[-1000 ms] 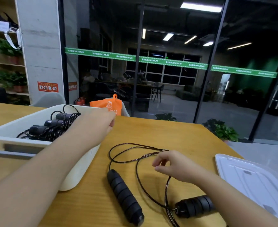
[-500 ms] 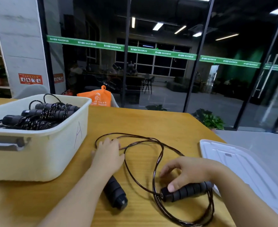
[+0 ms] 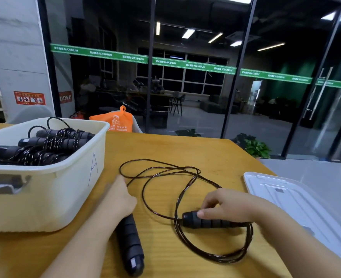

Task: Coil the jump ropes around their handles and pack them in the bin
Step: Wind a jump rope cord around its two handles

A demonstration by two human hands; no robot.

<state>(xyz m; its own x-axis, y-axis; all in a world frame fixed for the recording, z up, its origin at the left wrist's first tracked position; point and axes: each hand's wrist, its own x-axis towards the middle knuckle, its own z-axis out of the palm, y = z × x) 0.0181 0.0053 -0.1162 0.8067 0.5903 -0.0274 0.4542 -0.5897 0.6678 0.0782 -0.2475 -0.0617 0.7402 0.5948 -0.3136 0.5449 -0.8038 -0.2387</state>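
A: Why is the bin (image 3: 71, 189) sitting at the left end of the bench (image 3: 185, 151)?

B: I'm guessing it is staying within reach of the left arm, so each finished bundle is only travelling a short way. The coiled ropes (image 3: 45, 145) are already lying inside it, cords wound round their black handles. The lid (image 3: 298, 205) is lying off to the right, probably waiting until the packing is done.

A: And the loose rope?

B: The jump rope (image 3: 185, 177) is sprawling on the bench between the bin and the lid, its thin dark cord looping in several overlapping rings. It is looking glossy and springy, so I'd expect it to be fighting any tight winding.

A: What are the hands doing?

B: The left hand (image 3: 119, 199) is lying over the top of the near handle (image 3: 130, 243), which is pointing toward the camera; how the fingers are curling underneath I cannot tell. The right hand (image 3: 225, 207) is closing over the far handle (image 3: 207, 221), thumb along its front, fingers curling over the top.

A: Why both at once?

B: Likely they are gathering the two ridged foam handles side by side as a core for the winding. The cord is still lying fully loose, so the coiling of this rope is not yet starting.
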